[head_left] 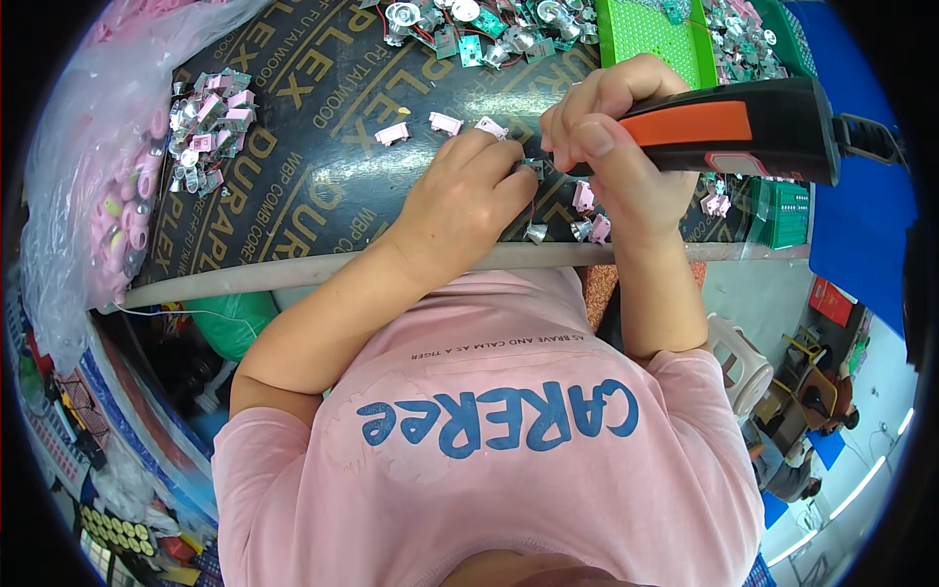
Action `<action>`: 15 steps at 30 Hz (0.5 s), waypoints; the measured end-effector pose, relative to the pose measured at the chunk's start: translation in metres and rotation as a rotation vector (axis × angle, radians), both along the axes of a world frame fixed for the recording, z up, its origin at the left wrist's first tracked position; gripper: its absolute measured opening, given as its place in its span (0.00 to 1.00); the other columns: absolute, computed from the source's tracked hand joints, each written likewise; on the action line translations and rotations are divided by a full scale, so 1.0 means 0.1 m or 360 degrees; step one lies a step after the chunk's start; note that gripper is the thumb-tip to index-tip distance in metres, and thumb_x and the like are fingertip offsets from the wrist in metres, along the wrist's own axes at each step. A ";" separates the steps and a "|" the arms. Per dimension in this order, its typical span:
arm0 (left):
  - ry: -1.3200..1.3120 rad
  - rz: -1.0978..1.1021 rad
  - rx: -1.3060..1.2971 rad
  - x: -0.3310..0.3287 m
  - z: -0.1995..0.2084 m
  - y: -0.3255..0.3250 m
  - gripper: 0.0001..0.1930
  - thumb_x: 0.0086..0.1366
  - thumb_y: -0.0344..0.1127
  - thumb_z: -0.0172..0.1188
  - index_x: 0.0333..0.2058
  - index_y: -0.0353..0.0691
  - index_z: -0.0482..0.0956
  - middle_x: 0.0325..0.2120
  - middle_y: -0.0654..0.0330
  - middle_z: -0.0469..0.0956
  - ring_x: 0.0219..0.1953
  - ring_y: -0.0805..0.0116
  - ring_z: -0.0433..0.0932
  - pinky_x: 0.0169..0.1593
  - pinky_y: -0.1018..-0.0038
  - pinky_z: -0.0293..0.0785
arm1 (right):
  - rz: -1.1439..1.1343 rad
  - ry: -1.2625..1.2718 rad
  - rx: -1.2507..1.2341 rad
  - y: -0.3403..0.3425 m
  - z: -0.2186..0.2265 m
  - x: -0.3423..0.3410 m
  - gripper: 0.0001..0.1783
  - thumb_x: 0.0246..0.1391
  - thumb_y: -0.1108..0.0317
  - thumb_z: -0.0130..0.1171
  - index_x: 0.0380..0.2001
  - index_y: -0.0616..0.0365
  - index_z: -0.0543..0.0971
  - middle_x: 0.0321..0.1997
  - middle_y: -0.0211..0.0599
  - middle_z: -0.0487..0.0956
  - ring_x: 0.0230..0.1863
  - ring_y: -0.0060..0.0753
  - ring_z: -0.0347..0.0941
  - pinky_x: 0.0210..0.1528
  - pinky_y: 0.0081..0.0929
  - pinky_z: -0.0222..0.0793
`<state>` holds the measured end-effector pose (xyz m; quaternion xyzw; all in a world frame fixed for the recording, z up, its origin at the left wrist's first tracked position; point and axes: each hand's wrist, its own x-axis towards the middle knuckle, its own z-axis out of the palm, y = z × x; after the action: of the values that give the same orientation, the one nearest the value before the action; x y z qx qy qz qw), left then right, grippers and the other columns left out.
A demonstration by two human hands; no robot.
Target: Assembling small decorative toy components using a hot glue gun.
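My right hand (636,181) is closed around a black and orange cordless screwdriver (773,132), its front end pointing left toward my other hand. Pinched in the fingers of my left hand (455,201) is a small green circuit board (534,167), partly covered by the fingertips. From it a thin wire runs down to a little silver reflector cup (536,233) by the table's front edge. Just beyond my left fingers lie small pink plastic housings (392,134). More pink housings with silver cups (591,228) rest below my right hand.
A pile of pink and silver assemblies (210,127) stands at the left of the dark tabletop (303,186), beside a clear plastic bag (73,186) of pink parts. Boards and reflectors (489,29) are heaped at the back. To the right are a green tray (650,54) and a green basket (785,213).
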<state>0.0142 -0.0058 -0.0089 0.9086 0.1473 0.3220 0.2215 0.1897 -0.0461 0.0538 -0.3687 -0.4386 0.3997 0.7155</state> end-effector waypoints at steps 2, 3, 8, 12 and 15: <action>-0.0019 -0.0003 0.0032 0.01 -0.01 0.00 0.09 0.55 0.31 0.64 0.36 0.37 0.83 0.41 0.53 0.80 0.46 0.53 0.79 0.52 0.61 0.78 | 0.0010 -0.0087 0.0016 -0.01 -0.04 0.04 0.16 0.46 0.84 0.73 0.34 0.60 0.76 0.28 0.30 0.80 0.28 0.21 0.77 0.33 0.21 0.73; -0.0019 -0.0004 0.0066 0.02 -0.01 -0.01 0.09 0.55 0.31 0.64 0.36 0.37 0.83 0.40 0.53 0.79 0.46 0.53 0.78 0.52 0.61 0.78 | 0.0020 -0.0174 0.0033 -0.01 -0.06 0.05 0.17 0.45 0.85 0.73 0.33 0.60 0.75 0.28 0.29 0.79 0.28 0.20 0.76 0.32 0.21 0.72; -0.0024 -0.0022 0.0124 0.02 0.00 0.01 0.09 0.56 0.31 0.63 0.35 0.37 0.82 0.40 0.53 0.79 0.46 0.53 0.78 0.52 0.62 0.78 | 0.0048 -0.0527 0.0036 -0.02 0.01 0.02 0.13 0.59 0.81 0.63 0.35 0.57 0.67 0.25 0.35 0.74 0.24 0.26 0.71 0.33 0.33 0.72; -0.0004 -0.0096 0.0030 -0.02 0.06 0.05 0.08 0.56 0.31 0.62 0.35 0.37 0.82 0.40 0.53 0.79 0.46 0.53 0.78 0.52 0.62 0.79 | 0.0198 -0.0417 0.0007 -0.03 0.02 0.06 0.14 0.57 0.80 0.65 0.35 0.57 0.68 0.26 0.34 0.74 0.24 0.26 0.70 0.33 0.32 0.71; 0.0085 -0.0165 -0.0032 -0.06 0.18 0.10 0.09 0.56 0.30 0.63 0.36 0.36 0.83 0.41 0.52 0.79 0.47 0.52 0.78 0.53 0.62 0.79 | 0.0319 -0.0402 -0.0026 -0.02 0.05 0.14 0.15 0.56 0.76 0.69 0.36 0.57 0.69 0.26 0.34 0.75 0.24 0.27 0.71 0.33 0.31 0.71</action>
<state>0.0084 0.0037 0.0090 0.9210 0.1090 0.2842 0.2430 0.2035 -0.0480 0.0586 -0.3764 -0.5563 0.4232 0.6081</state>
